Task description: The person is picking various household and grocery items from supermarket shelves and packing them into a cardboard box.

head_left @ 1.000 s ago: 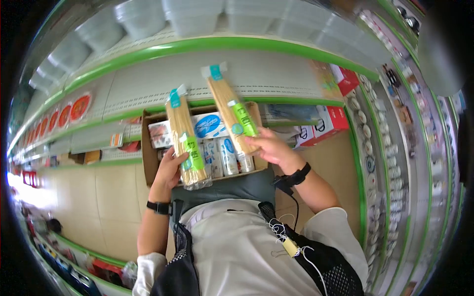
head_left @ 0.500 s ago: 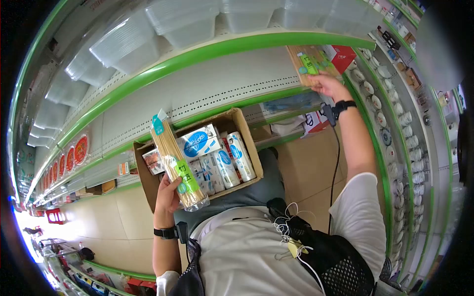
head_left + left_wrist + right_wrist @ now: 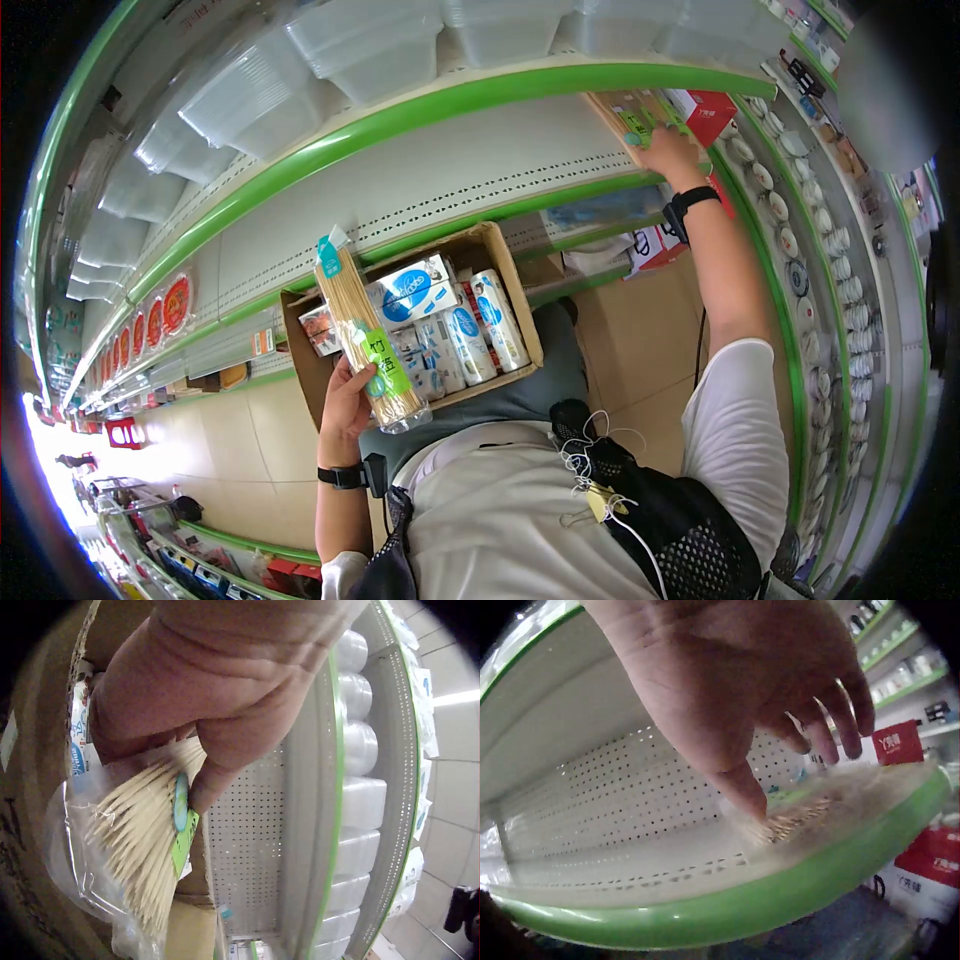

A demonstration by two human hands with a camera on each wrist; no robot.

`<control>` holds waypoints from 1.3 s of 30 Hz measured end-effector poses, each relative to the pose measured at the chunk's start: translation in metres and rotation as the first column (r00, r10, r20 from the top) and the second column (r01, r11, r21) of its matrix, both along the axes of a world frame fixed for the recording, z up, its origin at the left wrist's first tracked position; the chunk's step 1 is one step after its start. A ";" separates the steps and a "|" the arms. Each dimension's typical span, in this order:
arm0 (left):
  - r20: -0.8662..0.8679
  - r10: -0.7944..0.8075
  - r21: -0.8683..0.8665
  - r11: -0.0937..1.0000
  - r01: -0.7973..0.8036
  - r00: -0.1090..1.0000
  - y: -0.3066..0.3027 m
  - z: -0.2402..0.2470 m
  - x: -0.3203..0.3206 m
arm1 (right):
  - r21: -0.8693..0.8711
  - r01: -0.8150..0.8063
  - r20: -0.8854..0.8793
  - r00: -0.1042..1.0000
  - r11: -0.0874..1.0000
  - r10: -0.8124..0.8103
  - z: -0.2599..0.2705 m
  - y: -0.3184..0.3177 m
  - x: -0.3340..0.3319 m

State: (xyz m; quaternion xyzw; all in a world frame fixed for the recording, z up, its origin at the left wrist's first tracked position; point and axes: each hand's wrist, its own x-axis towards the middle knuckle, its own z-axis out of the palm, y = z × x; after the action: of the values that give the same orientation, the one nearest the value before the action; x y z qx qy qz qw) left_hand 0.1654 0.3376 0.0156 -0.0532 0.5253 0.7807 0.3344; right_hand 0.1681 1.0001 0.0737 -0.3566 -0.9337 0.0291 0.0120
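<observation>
A clear bag of bamboo skewers (image 3: 348, 300) with a blue top and a green label slants over an open cardboard box (image 3: 512, 285). My left hand (image 3: 345, 400) grips its lower end; in the left wrist view, the thumb presses near the green label and the skewer tips (image 3: 142, 847) fan out below. At the shelf's right end, my right hand (image 3: 668, 155) is over more bagged skewers (image 3: 618, 112). Its fingers are spread in the right wrist view, the thumb tip right at the skewer ends (image 3: 799, 819).
Inside the box are white-and-blue rolls (image 3: 498, 315) and a white-and-blue carton (image 3: 412, 290). Stacked clear plastic tubs (image 3: 365, 45) line the upper shelf. A red box (image 3: 702, 112) stands beside the shelved skewers. The green shelf edge (image 3: 420, 235) runs behind the box.
My right hand carried a second bag of skewers from above the box to the right end of the shelf and let it go there. My left hand still holds its bag.
</observation>
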 end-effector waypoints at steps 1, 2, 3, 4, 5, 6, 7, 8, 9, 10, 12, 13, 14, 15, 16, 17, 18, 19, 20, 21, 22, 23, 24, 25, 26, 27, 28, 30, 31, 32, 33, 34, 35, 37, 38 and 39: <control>-0.001 0.003 0.004 1.000 -0.003 1.000 -0.001 -0.001 0.000 | 0.013 -0.049 -0.056 0.997 0.999 0.050 0.010 -0.021 0.008; -0.004 -0.001 0.015 1.000 0.002 1.000 -0.002 -0.001 0.000 | 0.030 -0.098 -0.111 0.989 0.995 0.101 0.016 -0.032 0.011; -0.006 -0.005 0.026 1.000 0.005 1.000 -0.003 -0.001 0.000 | -0.045 -0.207 -0.146 0.969 0.977 0.199 -0.013 -0.007 0.005; -0.008 0.000 0.032 0.999 0.000 1.000 -0.003 -0.001 0.001 | -0.039 -0.212 -0.147 0.968 0.977 0.204 -0.031 0.003 0.000; -0.006 0.002 0.030 1.000 -0.002 1.000 -0.003 0.000 0.002 | 0.016 -0.253 -0.064 0.965 0.967 0.253 -0.045 0.010 -0.005; -0.004 0.005 0.028 1.000 -0.005 1.000 -0.003 0.001 0.002 | 0.069 -0.296 0.021 0.955 0.953 0.296 -0.044 0.009 -0.008; -0.007 0.010 0.034 0.999 -0.010 1.000 -0.004 0.001 0.003 | -0.007 -0.270 0.068 0.961 0.963 0.270 -0.045 0.008 -0.011; -0.007 0.011 0.037 0.999 -0.011 1.000 -0.004 0.002 0.003 | -0.001 -0.274 0.066 0.959 0.962 0.274 -0.045 0.007 -0.016; -0.006 0.012 0.038 0.999 -0.011 1.000 -0.004 0.002 0.004 | 0.024 -0.267 0.099 0.960 0.963 0.263 -0.047 0.003 -0.020; -0.007 0.016 0.041 0.999 -0.016 1.000 -0.005 0.002 0.004 | 0.049 -0.260 0.131 0.959 0.964 0.252 -0.047 0.000 -0.024; -0.003 0.020 0.047 0.999 -0.020 1.000 -0.006 0.002 0.005 | 0.013 -0.221 0.139 0.966 0.975 0.217 -0.043 -0.011 -0.035; -0.001 0.024 0.049 0.999 -0.023 1.000 -0.007 0.003 0.005 | -0.025 -0.177 0.149 0.973 0.984 0.179 -0.039 -0.017 -0.038; -0.007 0.023 0.058 0.998 -0.022 1.000 -0.006 0.005 0.006 | -0.023 -0.179 0.150 0.972 0.984 0.181 -0.042 -0.017 -0.039; -0.011 0.022 0.068 0.997 -0.021 1.000 -0.006 0.008 0.008 | 0.027 -0.171 0.117 0.979 0.985 0.167 -0.047 -0.018 -0.041; -0.010 0.026 0.068 0.997 -0.025 1.000 -0.005 0.011 0.009 | 0.076 -0.163 0.082 0.984 0.984 0.156 -0.050 -0.019 -0.043; -0.014 0.028 0.063 0.998 -0.027 1.000 -0.003 0.014 0.010 | 0.077 -0.169 0.083 0.983 0.983 0.163 -0.051 -0.019 -0.044; -0.018 0.032 0.057 0.998 -0.031 0.999 -0.004 0.017 0.010 | 0.121 -0.150 0.083 0.987 0.981 0.140 -0.042 -0.030 -0.041; -0.030 0.010 0.085 0.996 -0.008 0.999 -0.007 0.013 0.008 | 0.162 -0.134 0.083 0.989 0.978 0.122 -0.032 -0.045 -0.037; -0.026 0.029 0.083 0.996 -0.027 0.999 -0.009 0.014 0.007 | 0.160 -0.153 0.087 0.986 0.975 0.140 -0.023 -0.064 -0.034; -0.060 0.015 0.084 0.996 -0.010 0.998 -0.007 0.015 0.006 | 0.169 -0.290 -0.171 0.932 0.942 0.318 -0.015 -0.087 -0.028; -0.093 0.005 0.084 0.996 0.003 0.996 -0.004 0.015 0.006 | 0.206 -0.417 -0.414 0.783 0.885 0.465 -0.006 -0.113 -0.023; -0.099 0.014 0.088 0.996 -0.005 0.995 0.004 0.029 0.007 | -0.078 -0.550 -0.515 0.736 0.831 0.439 0.001 -0.146 -0.014; -0.127 0.010 0.070 0.998 -0.001 0.992 0.010 0.035 0.006 | -0.340 -0.650 -0.598 0.707 0.679 0.378 0.009 -0.183 -0.001; -0.142 -0.004 0.082 0.996 0.016 0.990 0.016 0.038 0.004 | -0.551 -0.686 -0.589 0.723 0.475 0.361 0.020 -0.221 0.015; -0.160 -0.024 0.095 0.995 0.039 0.987 0.023 0.041 0.003 | -0.714 -0.660 -0.572 0.743 0.236 0.347 0.028 -0.256 0.031; -0.150 -0.026 0.112 0.993 0.043 0.988 0.030 0.047 0.002 | -0.791 -0.594 -0.514 0.776 0.148 0.366 0.032 -0.287 0.045; -0.139 -0.032 0.128 0.990 0.051 0.990 0.039 0.053 0.002 | -0.855 -0.514 -0.453 0.803 0.065 0.387 0.032 -0.314 0.059; -0.144 -0.025 0.191 0.980 0.053 0.989 0.055 0.055 0.001 | -0.902 -0.431 -0.398 0.824 -0.011 0.402 0.021 -0.351 0.080; -0.151 -0.016 0.225 0.973 0.050 0.988 0.062 0.057 0.003 | -0.907 -0.419 -0.399 0.824 -0.041 0.403 0.019 -0.366 0.088; -0.156 -0.008 0.258 0.965 0.049 0.988 0.068 0.059 0.005 | -0.912 -0.404 -0.397 0.825 -0.071 0.402 0.016 -0.377 0.095; -0.153 -0.007 0.262 0.964 0.047 0.988 0.072 0.061 0.007 | -0.872 -0.472 -0.480 0.777 -0.128 0.408 0.006 -0.385 0.098; -0.151 -0.001 0.246 0.969 0.039 0.989 0.076 0.062 0.008 | -0.874 -0.470 -0.477 0.778 -0.124 0.409 0.001 -0.386 0.100; -0.148 0.004 0.229 0.973 0.030 0.989 0.077 0.063 0.009 | -0.869 -0.471 -0.494 0.801 -0.153 0.338 -0.001 -0.388 0.103; -0.117 -0.024 0.240 0.969 0.052 0.993 0.073 0.062 0.007 | -0.868 -0.455 -0.493 0.832 -0.196 0.253 0.004 -0.388 0.105; -0.089 -0.051 0.247 0.966 0.072 0.995 0.071 0.061 0.007 | -0.870 -0.454 -0.491 0.833 -0.192 0.255 0.004 -0.386 0.106; -0.106 -0.036 0.252 0.966 0.062 0.994 0.072 0.061 0.009 | -0.881 -0.433 -0.471 0.841 -0.191 0.267 0.005 -0.383 0.107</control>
State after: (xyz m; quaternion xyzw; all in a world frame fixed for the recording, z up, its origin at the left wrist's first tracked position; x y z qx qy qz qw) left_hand 0.1743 0.4099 0.0764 0.0427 0.4380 0.8348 0.3307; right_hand 0.2748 0.6168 0.0785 0.0250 -0.6683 0.7150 -0.2036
